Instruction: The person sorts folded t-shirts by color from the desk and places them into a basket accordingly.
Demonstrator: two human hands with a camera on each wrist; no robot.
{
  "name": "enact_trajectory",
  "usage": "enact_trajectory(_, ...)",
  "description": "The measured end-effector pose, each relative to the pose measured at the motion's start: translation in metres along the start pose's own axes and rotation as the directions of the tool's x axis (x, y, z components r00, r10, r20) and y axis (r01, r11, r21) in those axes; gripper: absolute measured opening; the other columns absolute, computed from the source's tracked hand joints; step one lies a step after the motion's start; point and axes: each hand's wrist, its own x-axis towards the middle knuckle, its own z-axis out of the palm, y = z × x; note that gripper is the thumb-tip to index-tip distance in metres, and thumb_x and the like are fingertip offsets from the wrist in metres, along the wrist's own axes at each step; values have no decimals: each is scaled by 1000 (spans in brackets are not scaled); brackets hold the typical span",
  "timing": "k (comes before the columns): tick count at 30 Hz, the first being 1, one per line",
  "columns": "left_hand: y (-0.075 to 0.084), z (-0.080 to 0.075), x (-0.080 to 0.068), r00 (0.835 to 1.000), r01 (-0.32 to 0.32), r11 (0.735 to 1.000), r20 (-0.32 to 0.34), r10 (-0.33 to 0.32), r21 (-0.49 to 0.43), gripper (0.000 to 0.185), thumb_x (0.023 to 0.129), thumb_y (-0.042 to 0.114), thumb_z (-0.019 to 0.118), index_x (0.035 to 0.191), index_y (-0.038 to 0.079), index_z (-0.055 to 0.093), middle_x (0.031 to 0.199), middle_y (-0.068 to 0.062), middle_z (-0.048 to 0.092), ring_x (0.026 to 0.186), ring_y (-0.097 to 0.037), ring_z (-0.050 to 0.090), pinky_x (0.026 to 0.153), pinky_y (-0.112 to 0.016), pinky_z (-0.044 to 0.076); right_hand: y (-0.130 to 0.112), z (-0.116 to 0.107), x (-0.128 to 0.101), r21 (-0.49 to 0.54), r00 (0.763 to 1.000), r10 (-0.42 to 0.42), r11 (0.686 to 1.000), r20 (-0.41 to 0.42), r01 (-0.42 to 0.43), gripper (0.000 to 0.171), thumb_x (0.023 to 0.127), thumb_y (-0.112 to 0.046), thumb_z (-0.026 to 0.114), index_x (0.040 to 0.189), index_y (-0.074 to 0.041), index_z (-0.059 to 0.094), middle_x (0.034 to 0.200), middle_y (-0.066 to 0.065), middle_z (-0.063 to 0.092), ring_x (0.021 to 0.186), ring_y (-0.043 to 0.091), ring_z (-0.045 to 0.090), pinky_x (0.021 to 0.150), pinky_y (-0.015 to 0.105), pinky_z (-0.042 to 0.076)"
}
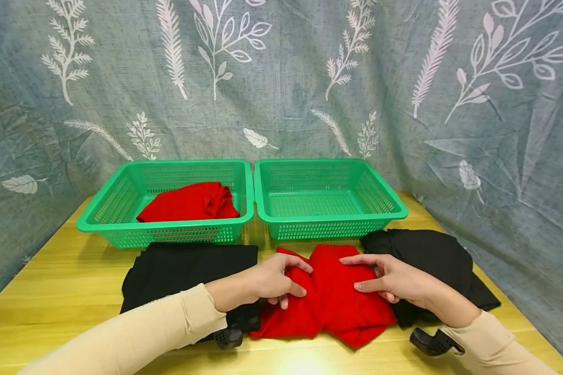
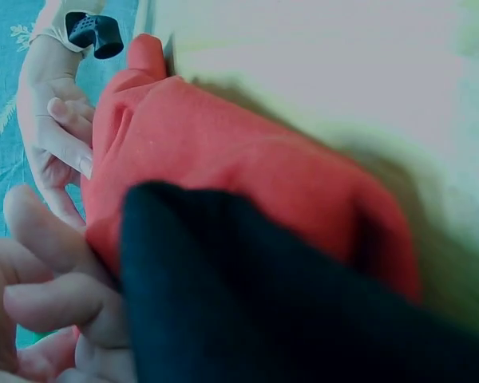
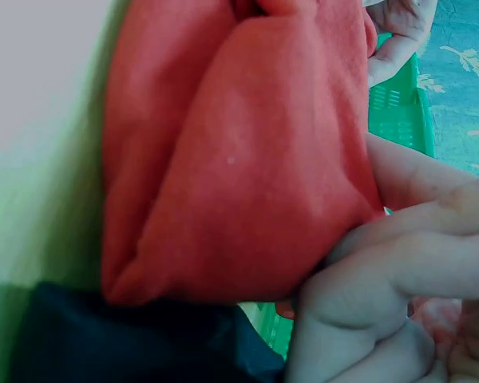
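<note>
A crumpled piece of red cloth [image 1: 330, 291] lies on the table between both hands; its exact kind is unclear. Over its left part rests my left hand [image 1: 274, 278], index finger and thumb apart and lightly bent. On the right side, my right hand [image 1: 399, 281] touches the cloth with its index finger and thumb spread. In the right wrist view, the curled lower fingers of the right hand [image 3: 383, 295] are against the edge of the red cloth [image 3: 247, 159]. The left wrist view has the left hand's loosely bent fingers [image 2: 64, 295] beside the red cloth [image 2: 215, 152].
Folded black cloth [image 1: 187, 265] lies at the left, and more black cloth [image 1: 427, 260] at the right. Behind stand two green baskets: the left basket [image 1: 169, 226] contains folded red cloth [image 1: 187, 202], and beside it is the right basket [image 1: 328, 219]. A patterned curtain [image 1: 291, 94] hangs behind.
</note>
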Motion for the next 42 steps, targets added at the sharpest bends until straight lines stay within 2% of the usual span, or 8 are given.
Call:
enact_trajectory(9,5,-6,-7,999,-36,999,-19,35,-40,42,95,2,77,134,17,74,53,-1,48,44,-14,50,46,-20,24,-9,-5,-7,12,999,-17,1000,-33,18,68,101,-19,76,162,-7,48,56,-8,46,45,8,40,49,18,40)
enact_trajectory(17,15,-16,-12,992,-101,995,-73,100,-16,37,95,6,78,130,19,78,56,0,49,44,-14,44,45,-21,35,-21,-12,-13,8,997,-63,998,-54,63,70,102,-19,75,164,-7,45,55,-8,48,44,13,36,48,21,40)
enact_trajectory(21,19,-22,-17,987,-128,991,-96,126,-25,36,95,7,78,130,18,78,53,2,41,45,-14,35,46,-24,35,-28,-12,-13,-1,995,-73,997,-67,74,70,101,-21,76,163,-8,45,54,-8,48,44,14,34,47,20,40)
enact_trajectory(28,24,-32,-22,986,-144,985,-101,135,-90,39,95,6,77,132,16,77,53,5,27,52,-15,15,46,-25,23,-40,-14,-16,-8,992,-85,996,-97,85,71,101,-22,76,164,-10,45,54,-8,49,45,20,28,46,23,38)
enact_trajectory(33,29,-37,-25,982,-162,982,-112,151,-96,39,96,8,77,133,17,76,54,5,31,53,-16,14,46,-26,24,-49,-15,-20,-11,988,-83,997,-133,82,71,100,-23,77,163,-11,47,55,-7,48,46,17,28,46,23,36)
enact_trajectory(42,37,-46,-29,972,-194,979,-146,182,-69,37,95,14,81,131,22,78,54,4,38,51,-17,18,47,-27,25,-61,-18,-22,-58,976,-130,991,-174,122,68,100,-21,78,162,-12,49,55,-7,44,46,18,28,44,27,35)
